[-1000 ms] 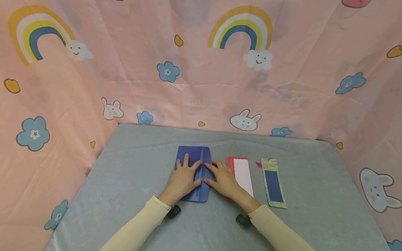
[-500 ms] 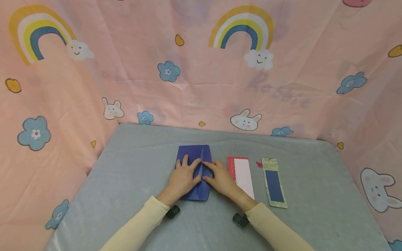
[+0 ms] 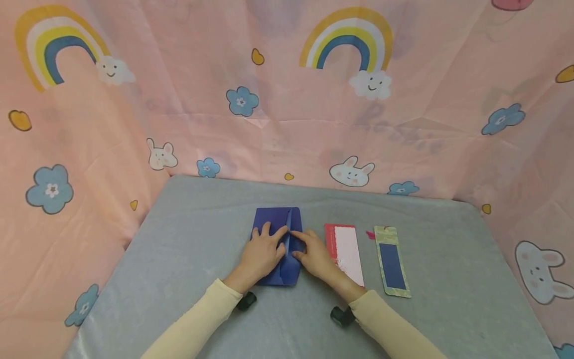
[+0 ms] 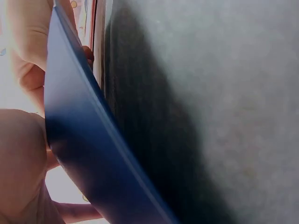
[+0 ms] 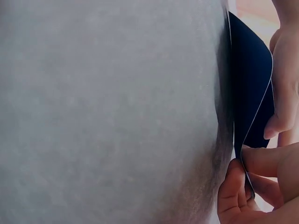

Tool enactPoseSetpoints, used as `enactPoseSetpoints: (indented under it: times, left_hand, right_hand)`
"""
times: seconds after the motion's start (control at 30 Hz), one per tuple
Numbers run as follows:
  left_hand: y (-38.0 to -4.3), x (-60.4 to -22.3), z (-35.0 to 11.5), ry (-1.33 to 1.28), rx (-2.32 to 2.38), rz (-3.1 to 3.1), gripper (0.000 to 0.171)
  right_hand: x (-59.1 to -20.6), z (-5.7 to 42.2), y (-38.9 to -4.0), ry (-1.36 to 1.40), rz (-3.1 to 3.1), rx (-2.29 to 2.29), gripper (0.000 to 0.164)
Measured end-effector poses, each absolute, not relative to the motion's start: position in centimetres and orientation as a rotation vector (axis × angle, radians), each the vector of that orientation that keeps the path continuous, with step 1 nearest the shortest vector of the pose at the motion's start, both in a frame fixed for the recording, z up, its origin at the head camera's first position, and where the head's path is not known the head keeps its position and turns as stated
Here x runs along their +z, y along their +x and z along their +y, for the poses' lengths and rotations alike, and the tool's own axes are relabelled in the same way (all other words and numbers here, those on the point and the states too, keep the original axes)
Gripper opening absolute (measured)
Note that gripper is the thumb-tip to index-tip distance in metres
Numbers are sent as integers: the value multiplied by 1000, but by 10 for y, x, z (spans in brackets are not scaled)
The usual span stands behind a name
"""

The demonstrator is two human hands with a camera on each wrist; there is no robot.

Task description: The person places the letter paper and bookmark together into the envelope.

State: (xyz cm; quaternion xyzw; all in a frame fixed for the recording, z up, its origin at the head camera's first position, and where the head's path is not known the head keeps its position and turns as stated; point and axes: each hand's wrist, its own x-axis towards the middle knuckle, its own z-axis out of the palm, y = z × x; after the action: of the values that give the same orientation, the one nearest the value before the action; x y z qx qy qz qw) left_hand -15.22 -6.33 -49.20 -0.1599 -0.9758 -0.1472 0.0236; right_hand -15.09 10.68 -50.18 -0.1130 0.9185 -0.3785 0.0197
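Observation:
A dark blue paper envelope (image 3: pixel 271 215) with a flap along its right side lies on the grey cloth. My left hand (image 3: pixel 260 255) rests across its left part, fingers spread, index fingertip and thumb near the crease. On the flap side, my right hand (image 3: pixel 317 255) holds the paper by thumb and fingers. The right wrist view shows the thin edge of the envelope (image 5: pixel 247 60) pinched by the right hand (image 5: pixel 261 186), the paper bowing up. Seen from the left wrist, the envelope (image 4: pixel 86 116) tilts off the cloth along one edge, with the left hand (image 4: pixel 21 163) behind it.
Right of the envelope lies a red and white card (image 3: pixel 348 249), its lower part overlapped by the right wrist. Further right is a pale green bookmark (image 3: pixel 391 264) with a blue panel. A pink printed curtain (image 3: pixel 287 144) hangs behind the grey table (image 3: pixel 188 209).
The right thumb has drawn back a little to the right and the left thumb has pulled up from the crease. The flap's crease gapes slightly more; the envelope has shifted slightly away from me.

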Motion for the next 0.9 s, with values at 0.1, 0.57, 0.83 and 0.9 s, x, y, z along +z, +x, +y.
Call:
enactPoseSetpoints:
  times: [0.1,0.57,0.83,0.9]
  left_hand:
    - [-152,-491,-64,-505,-469,-3029,47]
    - [-155,-485,-74,-477,-586,-3073,64]
    - [-154,-485,-75,-457,-648,-3075,64]
    - [-154,-483,-76,-460,-654,-3070,64]
  right_hand:
    - [-501,108,-151,-344,2837,-1176,53]
    - [-501,112,-151,-353,2787,-1161,52]
    - [-503,112,-150,-338,2777,-1161,51]
    - [-503,113,-151,-332,2772,-1168,51]
